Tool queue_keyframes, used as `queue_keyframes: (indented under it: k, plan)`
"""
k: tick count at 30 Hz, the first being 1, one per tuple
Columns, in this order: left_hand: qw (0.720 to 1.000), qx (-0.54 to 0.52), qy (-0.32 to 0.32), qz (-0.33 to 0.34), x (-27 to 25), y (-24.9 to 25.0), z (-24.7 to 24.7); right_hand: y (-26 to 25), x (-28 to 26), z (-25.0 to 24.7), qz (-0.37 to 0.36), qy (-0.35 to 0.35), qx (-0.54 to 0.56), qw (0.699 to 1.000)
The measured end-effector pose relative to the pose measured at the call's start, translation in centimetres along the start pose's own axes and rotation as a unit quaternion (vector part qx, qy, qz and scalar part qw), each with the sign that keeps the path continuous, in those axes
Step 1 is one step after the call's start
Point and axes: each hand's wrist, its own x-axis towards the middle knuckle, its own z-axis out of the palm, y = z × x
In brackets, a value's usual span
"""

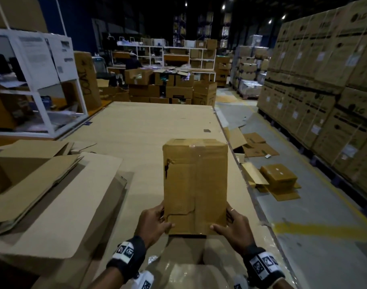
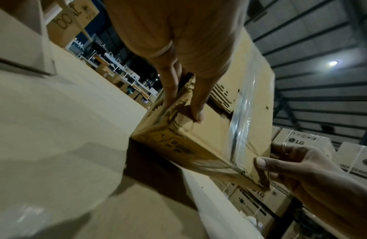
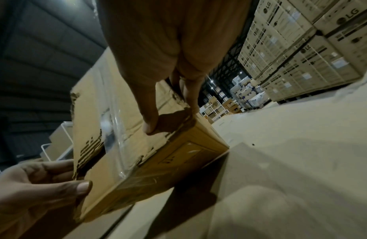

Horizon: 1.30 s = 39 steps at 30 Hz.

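the left hand [image 1: 152, 223] and right hand [image 1: 233, 225] clasp the taped brown cardboard box [image 1: 195, 184], thumbs on top, above the cardboard-covered table [image 1: 140, 126]; it should stay level, squeezed evenly.

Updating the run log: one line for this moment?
left hand, right hand: gripping taped cardboard box by near corners | surface: cardboard-covered table

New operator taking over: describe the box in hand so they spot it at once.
Find the long cardboard-topped table. At its near end the left hand and right hand grip a narrow brown box. Unlike the flattened cartons beside it, it is taped shut, with a dark tear on its left edge.
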Motion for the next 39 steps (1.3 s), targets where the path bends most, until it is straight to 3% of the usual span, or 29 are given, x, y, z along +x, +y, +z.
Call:
queue_keyframes:
  k: [9,12,17,19,27,30,33,39]
  plan:
    - [0.990,0.138,0.008,-0.034,-1.1,-5.6,2.0,4.5,-1.3,3.3,0.049,-0.012,-0.050,0.997]
    - [0.990,0.136,-0.007,-0.042,-1.0,-5.9,2.1,4.8,-1.6,3.6,0.051,-0.005,-0.050,0.997]
    - [0.998,0.028,-0.026,-0.057,-1.1,-1.7,0.4,2.0,-1.5,2.3,0.037,0.000,0.011,0.999]
    - [0.999,-0.005,-0.005,-0.053,-1.2,0.1,-0.9,-0.3,-1.4,1.3,0.015,0.018,0.015,1.000]
    - [0.998,0.002,0.066,0.005,1.9,10.0,-6.0,-10.5,1.4,-3.8,-0.021,0.047,0.074,0.996]
    - [0.996,0.028,0.066,-0.046,3.8,11.4,-6.6,-12.4,3.2,-4.9,0.014,0.044,0.054,0.997]
    - [0.994,0.029,0.021,-0.099,4.6,12.5,-6.3,-12.2,4.6,-4.9,0.080,0.034,0.026,0.996]
    - [0.994,-0.020,0.010,-0.109,4.3,12.6,-5.9,-11.5,4.8,-4.4,0.106,0.061,0.013,0.992]
